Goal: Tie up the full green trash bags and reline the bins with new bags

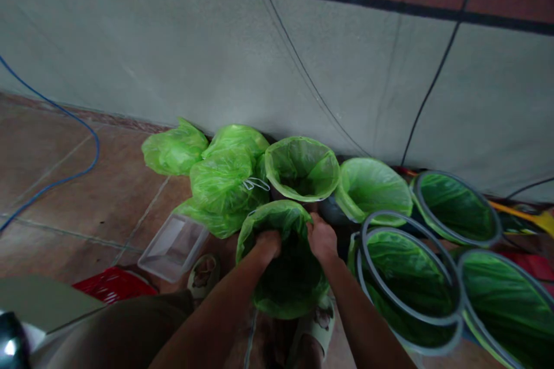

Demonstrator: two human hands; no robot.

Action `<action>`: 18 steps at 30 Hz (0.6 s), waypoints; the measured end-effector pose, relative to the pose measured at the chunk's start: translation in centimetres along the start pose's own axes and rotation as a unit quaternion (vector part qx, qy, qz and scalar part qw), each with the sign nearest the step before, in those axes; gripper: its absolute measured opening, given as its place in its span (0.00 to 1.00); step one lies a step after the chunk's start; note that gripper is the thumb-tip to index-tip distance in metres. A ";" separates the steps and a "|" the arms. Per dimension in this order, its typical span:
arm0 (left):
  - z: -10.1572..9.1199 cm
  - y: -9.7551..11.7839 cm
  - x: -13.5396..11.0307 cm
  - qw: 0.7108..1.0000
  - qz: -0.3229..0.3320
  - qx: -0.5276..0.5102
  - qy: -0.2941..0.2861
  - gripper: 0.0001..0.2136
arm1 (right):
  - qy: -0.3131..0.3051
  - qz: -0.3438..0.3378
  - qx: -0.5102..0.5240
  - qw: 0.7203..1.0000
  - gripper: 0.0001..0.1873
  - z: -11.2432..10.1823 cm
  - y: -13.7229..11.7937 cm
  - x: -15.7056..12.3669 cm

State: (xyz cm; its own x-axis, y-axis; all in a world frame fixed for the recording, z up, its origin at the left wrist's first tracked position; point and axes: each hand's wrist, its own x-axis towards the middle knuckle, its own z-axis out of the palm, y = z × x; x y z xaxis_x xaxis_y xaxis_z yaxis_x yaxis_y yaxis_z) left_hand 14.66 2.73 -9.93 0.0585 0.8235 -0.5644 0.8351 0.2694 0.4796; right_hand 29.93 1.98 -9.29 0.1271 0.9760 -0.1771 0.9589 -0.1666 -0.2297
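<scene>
Between my feet stands a bin lined with a green garbage bag (283, 305), its mouth facing up at me. My left hand (269, 244) reaches inside the bin's left part; its fingers point down into shadow and are hidden. At the right side of the rim, my right hand (322, 237) is closed on the bag's edge. The dark inside of the bin hides its bottom. Just behind it stands another lined bin (303, 190), and to its right a third lined bin (374, 193).
Tied, filled green bags (223, 179) lie left by the wall. A clear plastic box (173, 248) and a red basket (115, 285) sit nearer. Rightward are lined bins with grey rings (413, 314). A blue cable (64, 179) crosses the left floor; a grey wall (194, 52) rises behind.
</scene>
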 end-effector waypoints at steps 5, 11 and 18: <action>-3.3 3.6 -1.5 0.984 0.085 0.021 0.153 0.19 | 0.005 0.039 0.047 0.998 0.12 0.2 0.5 -1.4; -5.6 2.9 0.6 0.974 0.163 0.124 0.097 0.17 | 0.020 0.016 0.119 0.993 0.16 0.9 0.8 -2.9; -5.6 0.6 2.0 0.958 0.234 0.160 0.046 0.10 | 0.133 -0.001 0.211 0.968 0.25 0.1 0.1 -0.9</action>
State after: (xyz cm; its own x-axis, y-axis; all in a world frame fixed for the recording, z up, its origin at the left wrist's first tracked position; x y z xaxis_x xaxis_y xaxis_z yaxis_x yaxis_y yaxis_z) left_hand 12.21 7.33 -7.02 0.4309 0.8611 -0.2698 0.8552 -0.2943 0.4266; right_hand 29.88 1.10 -9.27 0.2403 0.9687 0.0625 0.7766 -0.1532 -0.6110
